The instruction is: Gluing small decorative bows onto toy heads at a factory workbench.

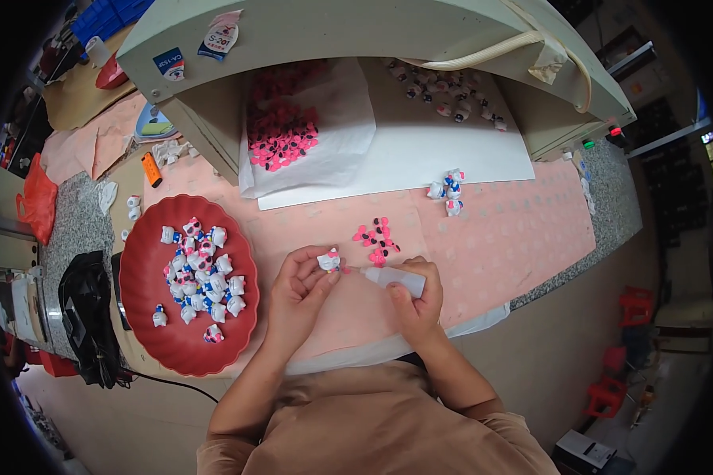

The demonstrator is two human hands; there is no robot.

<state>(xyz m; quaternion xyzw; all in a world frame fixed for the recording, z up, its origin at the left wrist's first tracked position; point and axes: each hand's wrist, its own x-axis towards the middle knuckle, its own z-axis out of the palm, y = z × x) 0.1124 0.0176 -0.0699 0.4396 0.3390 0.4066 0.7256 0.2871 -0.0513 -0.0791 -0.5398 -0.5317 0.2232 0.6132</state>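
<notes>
Between the thumb and fingers of my left hand (pixel 297 286) is a small white cat figurine (pixel 328 260). My right hand (pixel 420 310) is wrapped round a translucent white squeeze bottle (pixel 405 281), its thin nozzle pointing left toward the figurine. A tiny pink spot shows by my left fingertips, too small to make out. Just beyond my hands lies a loose group of small pink and black pieces (pixel 378 237) on the pink sheet (pixel 317 229). To the left, a red scalloped tray (pixel 146 328) carries many similar figurines (pixel 206 277), some with pink pieces on them.
A pale green metal hood (pixel 356 32) arches over the bench's far side. Beneath it lie a heap of pink pieces (pixel 281 142) on white paper and more figurines (pixel 451 91). Several figurines (pixel 453 190) stand at the sheet's right. An orange lighter-like object (pixel 151 169) lies behind the tray.
</notes>
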